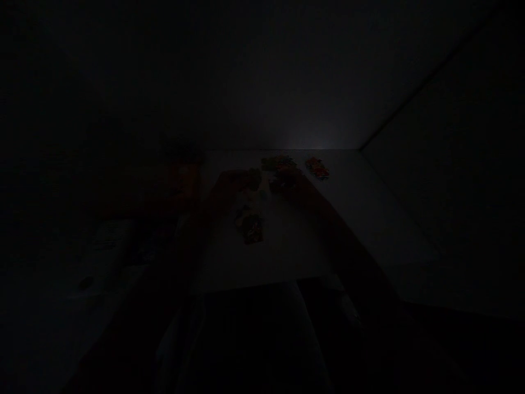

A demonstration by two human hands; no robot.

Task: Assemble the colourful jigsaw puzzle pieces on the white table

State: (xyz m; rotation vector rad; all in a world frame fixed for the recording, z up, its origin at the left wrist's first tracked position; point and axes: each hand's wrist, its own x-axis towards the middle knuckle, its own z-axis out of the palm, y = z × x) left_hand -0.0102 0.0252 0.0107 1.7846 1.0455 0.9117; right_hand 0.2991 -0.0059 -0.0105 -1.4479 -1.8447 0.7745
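**Light:** The frame is heavily underexposed, so only rough shapes can be made out.

**Counter:** A white counter point(361, 208) is seen running away from the camera, and the flat printed pieces are laid on it.

**Near piece:** A multicoloured printed card point(251, 231) is placed mid-counter, its long axis pointing almost straight away from the camera, tipped slightly left.

**Far piece:** A red patterned card point(316, 167) is placed near the far edge, its long axis slanting from upper left to lower right.

**Cluster:** A patterned group of pieces point(279, 162) is placed near the far edge, left of the red patterned card.

**Left hand:** The left hand point(233, 183) is extended forward from the lower left, resting by a pale green piece point(253, 179).

**Right hand:** The right hand point(289, 176) is extended forward from the lower right, over a dark piece point(279, 183).

**Grip:** Whether either hand is spread or pinching cannot be told.
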